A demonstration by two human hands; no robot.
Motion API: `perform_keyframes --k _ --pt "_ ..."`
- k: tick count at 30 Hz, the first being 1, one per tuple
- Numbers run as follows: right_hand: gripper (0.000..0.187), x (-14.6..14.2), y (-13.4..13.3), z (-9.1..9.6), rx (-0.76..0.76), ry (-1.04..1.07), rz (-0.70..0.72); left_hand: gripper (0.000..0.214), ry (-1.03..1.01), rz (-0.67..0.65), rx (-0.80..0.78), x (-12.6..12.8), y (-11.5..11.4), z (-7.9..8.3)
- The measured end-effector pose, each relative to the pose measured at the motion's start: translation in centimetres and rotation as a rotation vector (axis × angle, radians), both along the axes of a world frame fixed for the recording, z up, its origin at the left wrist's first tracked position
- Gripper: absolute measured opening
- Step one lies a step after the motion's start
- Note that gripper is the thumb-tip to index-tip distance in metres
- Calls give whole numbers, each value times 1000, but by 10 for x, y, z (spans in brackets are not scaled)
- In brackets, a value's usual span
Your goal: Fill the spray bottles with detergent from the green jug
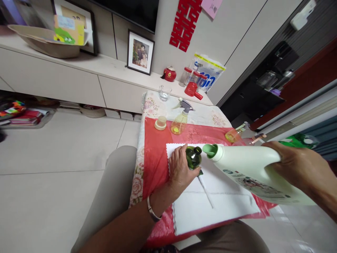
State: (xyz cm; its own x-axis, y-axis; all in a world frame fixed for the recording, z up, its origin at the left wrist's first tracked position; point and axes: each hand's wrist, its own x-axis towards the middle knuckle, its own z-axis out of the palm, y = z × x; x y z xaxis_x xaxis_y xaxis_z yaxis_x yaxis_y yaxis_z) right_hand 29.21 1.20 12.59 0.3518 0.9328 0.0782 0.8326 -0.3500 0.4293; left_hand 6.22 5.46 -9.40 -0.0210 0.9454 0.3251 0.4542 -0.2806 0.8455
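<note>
Head view: left hand (pixel 181 169) grips round, translucent green bottle (pixel 193 161); right hand (pixel 292 168) holds smooth plastic jug (pixel 243 161).

Pale tiles (pixel 65 151) cover the floor of a room where I see a long, low cabinet (pixel 73 80) running along a light panelled wall (pixel 231 21). A framed photograph (pixel 140 52) of two people stands on its top, near the lower edge of a black screen (pixel 131 10). Red paper characters (pixel 184 26) and a pink note (pixel 212 6) hang on the wall. At right, dark shelves (pixel 252 98) stand beside a reddish-brown panel (pixel 302 84); light glints off the tiles beside the cloth-covered table (pixel 151 104).
</note>
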Motion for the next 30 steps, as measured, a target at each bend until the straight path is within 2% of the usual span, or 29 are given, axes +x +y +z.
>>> perform_keyframes --k 17,30 --pt "56 2 4 0 31 -116 116 80 7 9 15 0 -1 3" --pt "56 -15 5 11 -54 -221 51 87 3 -13 9 0 0 -2"
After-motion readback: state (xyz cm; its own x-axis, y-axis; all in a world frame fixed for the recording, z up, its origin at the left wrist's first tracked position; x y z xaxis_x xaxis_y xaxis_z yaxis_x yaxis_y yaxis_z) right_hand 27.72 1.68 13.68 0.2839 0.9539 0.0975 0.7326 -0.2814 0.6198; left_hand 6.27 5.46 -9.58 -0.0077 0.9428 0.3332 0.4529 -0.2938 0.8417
